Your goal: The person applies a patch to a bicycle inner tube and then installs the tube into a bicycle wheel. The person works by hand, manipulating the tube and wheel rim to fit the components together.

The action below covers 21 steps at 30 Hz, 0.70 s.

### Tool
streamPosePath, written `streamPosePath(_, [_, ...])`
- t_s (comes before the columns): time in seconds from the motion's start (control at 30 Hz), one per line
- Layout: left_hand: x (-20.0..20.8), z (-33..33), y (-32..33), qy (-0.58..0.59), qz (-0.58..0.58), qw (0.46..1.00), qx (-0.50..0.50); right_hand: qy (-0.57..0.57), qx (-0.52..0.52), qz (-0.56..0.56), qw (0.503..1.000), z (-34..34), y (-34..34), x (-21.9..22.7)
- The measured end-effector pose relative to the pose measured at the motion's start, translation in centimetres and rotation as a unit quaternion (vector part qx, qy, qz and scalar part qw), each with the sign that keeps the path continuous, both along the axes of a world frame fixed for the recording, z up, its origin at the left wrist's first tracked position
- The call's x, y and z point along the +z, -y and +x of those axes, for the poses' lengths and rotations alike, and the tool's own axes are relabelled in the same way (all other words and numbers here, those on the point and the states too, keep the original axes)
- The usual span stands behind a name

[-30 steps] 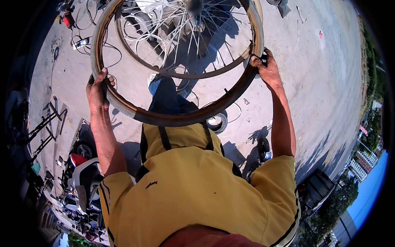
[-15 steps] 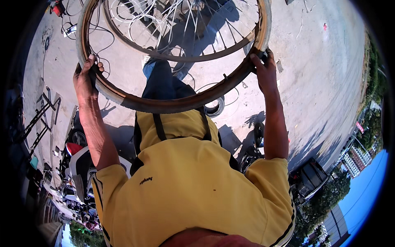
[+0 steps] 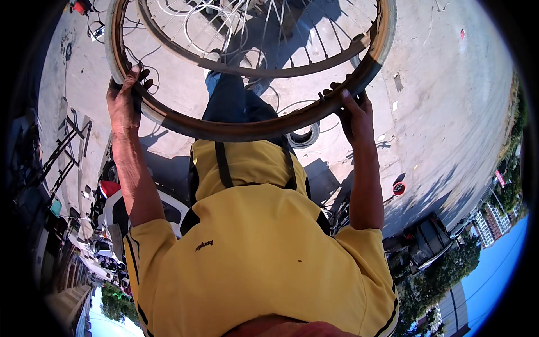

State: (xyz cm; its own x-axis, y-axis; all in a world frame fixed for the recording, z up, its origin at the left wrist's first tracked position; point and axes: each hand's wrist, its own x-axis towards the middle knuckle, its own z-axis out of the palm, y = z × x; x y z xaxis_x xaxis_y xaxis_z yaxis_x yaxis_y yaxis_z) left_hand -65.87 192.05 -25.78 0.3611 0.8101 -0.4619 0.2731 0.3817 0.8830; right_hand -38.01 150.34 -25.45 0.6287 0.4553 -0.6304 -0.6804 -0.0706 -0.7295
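Note:
I hold a large bicycle wheel out in front of me, its brown tyre (image 3: 241, 130) around a spoked metal rim (image 3: 269, 70). My left hand (image 3: 124, 101) grips the tyre on its left side. My right hand (image 3: 352, 112) grips it on the right, fingers wrapped over the tyre's edge. Both arms reach forward from a yellow shirt (image 3: 252, 247). The top of the wheel runs out of the picture.
Concrete ground (image 3: 438, 101) lies below, in strong sun with shadows. A small tyre (image 3: 303, 136) lies on it under the wheel. A red and white vehicle (image 3: 120, 205) and metal frames (image 3: 62, 146) stand at the left. A small red pot (image 3: 399, 189) sits at the right.
The wheel and both hands have risen and come closer, so more of the rim passes off the top. Both hands keep their hold on the tyre.

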Motion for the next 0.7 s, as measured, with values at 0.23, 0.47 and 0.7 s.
streamPosePath(0.23, [-0.1,0.3,-1.2,-0.021,0.017,1.000,0.005,-0.035,-0.064,0.054,0.996,-3.0,1.0,-1.5])
streamPosePath(0.47, [-0.1,2.5,-4.5,-0.044,0.051,0.998,0.018,-0.094,-0.129,0.141,0.977,-4.7,-0.9,0.4])
streamPosePath(0.7, [-0.9,5.2,-7.4,-0.109,0.137,0.984,-0.013,-0.111,-0.135,0.110,0.978,-6.2,-2.8,0.8])
